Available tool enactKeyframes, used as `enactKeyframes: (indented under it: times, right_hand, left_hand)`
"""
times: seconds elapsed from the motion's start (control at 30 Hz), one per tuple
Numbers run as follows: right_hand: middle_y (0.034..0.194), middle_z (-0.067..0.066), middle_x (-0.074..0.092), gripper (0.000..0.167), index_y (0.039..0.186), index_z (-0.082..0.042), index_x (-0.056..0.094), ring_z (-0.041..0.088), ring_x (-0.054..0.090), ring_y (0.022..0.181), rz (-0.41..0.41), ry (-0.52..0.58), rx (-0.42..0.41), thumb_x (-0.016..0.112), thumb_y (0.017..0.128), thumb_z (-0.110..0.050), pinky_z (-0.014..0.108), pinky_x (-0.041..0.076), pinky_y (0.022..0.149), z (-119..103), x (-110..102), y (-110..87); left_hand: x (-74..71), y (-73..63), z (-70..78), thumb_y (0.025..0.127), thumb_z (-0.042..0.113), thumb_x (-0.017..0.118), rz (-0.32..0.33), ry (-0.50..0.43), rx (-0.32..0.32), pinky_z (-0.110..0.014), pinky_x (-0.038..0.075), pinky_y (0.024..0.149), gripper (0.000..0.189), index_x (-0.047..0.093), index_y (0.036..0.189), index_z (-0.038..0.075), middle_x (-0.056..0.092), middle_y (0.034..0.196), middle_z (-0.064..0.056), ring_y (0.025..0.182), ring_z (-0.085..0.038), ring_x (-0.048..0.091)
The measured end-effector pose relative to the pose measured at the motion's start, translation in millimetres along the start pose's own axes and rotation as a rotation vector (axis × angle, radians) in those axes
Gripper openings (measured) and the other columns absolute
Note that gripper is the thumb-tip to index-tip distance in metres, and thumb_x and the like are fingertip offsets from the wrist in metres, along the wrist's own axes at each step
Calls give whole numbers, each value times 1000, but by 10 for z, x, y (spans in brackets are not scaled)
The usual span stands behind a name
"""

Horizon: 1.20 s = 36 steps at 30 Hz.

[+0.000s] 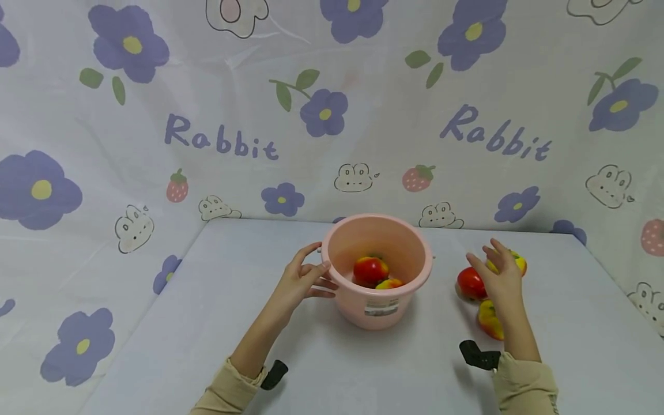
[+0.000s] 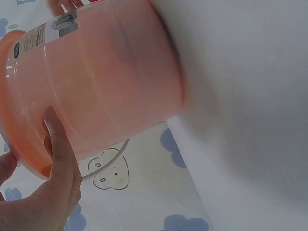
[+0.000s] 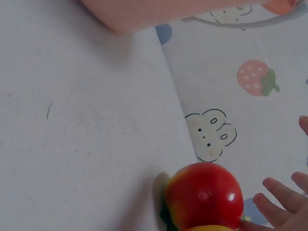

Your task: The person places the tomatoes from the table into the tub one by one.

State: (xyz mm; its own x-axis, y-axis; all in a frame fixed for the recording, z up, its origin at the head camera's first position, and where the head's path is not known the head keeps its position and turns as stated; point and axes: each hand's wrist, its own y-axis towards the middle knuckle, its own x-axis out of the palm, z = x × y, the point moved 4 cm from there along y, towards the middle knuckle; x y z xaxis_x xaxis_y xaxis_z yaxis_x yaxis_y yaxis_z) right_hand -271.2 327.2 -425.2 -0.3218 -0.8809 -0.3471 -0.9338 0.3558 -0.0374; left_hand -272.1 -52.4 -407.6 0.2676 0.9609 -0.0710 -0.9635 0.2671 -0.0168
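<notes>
A pink plastic bucket (image 1: pixel 349 305) stands upright mid-table. Inside lie a red apple-like fruit (image 1: pixel 370 271) and a partly hidden yellow-red one (image 1: pixel 390 283). At the bucket's left side my left hand (image 1: pixel 298 281) holds it by the rim; the left wrist view has fingers (image 2: pixel 58 137) against the outer wall and the thumb at the rim. My right hand (image 1: pixel 503 282), fingers spread and holding nothing, hovers over three fruits: a red one (image 1: pixel 470 283), a yellow-red one (image 1: pixel 489 320) partly behind the wrist, and a yellow one (image 1: pixel 519 264) beyond the fingers.
The white table (image 1: pixel 207 323) ends at a backdrop (image 1: pixel 384 132) printed with flowers and rabbits. A paper label (image 1: pixel 381 307) is stuck on the bucket's front. Its thin wire handle (image 2: pixel 108 162) hangs at the far side. Black straps (image 1: pixel 479 355) sit at both wrists.
</notes>
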Motion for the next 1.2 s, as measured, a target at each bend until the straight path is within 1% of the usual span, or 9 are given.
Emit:
enactKeyframes:
  times: [0.17,0.37,0.57,0.8,0.97,1.2]
  right_hand:
    - [162,10,25,80,158,-24,11,30,18,152,1,9,16,57,96,-45,55,20,123,70,-4,24]
    - [161,12,26,80,158,-19,12,32,22,151,-6,-10,27,57,96,-44,52,23,122,136,-7,51]
    - [161,15,26,80,158,-17,11,35,21,150,-7,-38,41,57,96,-40,56,21,122,180,-3,102]
    - [159,21,27,77,157,-13,10,41,25,147,-33,-95,44,58,98,-27,57,25,119,196,13,180]
    - [158,24,27,77,157,-9,10,43,21,148,-62,-127,54,58,97,-16,58,25,119,214,4,216]
    - [157,25,27,76,156,-8,11,47,20,147,-78,-188,53,57,96,-8,61,28,117,226,14,235]
  left_hand:
    - [0,-2,0,98,31,58,-1,0,5,-40,62,80,57,32,148,25,67,108,-20,97,-34,72]
    - [1,-6,2,98,31,58,-2,4,0,-41,61,81,57,32,148,25,67,108,-20,97,-34,72]
    - [0,-9,-3,98,31,58,2,2,0,-41,61,81,57,32,148,24,68,107,-19,99,-37,71]
    - [6,0,6,98,32,59,2,9,3,-42,61,81,57,33,148,25,68,107,-19,99,-37,71]
    - [11,-2,13,98,32,59,1,8,0,-41,61,81,57,33,148,25,68,106,-19,99,-38,71]
    - [8,-13,17,97,32,59,5,5,-2,-41,62,81,56,34,147,24,68,106,-20,96,-34,72]
